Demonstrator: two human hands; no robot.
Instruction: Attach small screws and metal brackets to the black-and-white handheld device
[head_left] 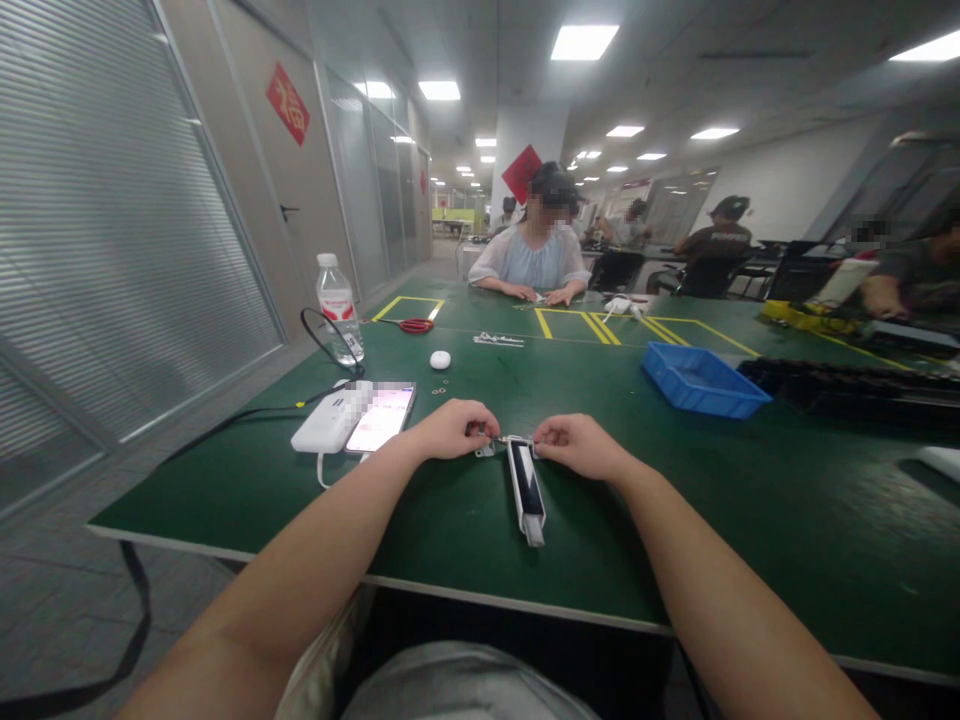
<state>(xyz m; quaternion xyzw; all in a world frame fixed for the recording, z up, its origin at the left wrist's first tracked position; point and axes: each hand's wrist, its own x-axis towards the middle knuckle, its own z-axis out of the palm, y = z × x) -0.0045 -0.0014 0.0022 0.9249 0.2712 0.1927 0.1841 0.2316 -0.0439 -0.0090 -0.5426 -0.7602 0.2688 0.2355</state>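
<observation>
Pale clothing [465, 690] lay nearest us, below the edge of the green table [450, 545]. On it, a white, dark-faced device [527, 490] lay between our left hand [454, 430] and right hand [581, 447]. Both were bunched beside its far end; we could not tell what either pinched.

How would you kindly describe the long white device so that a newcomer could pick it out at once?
On the green table, find the person's left hand and right hand. The long white device runs from between them toward the near edge. Unlike the bright-screened phone to its left, it has a slim dark panel and narrow tip.
</observation>
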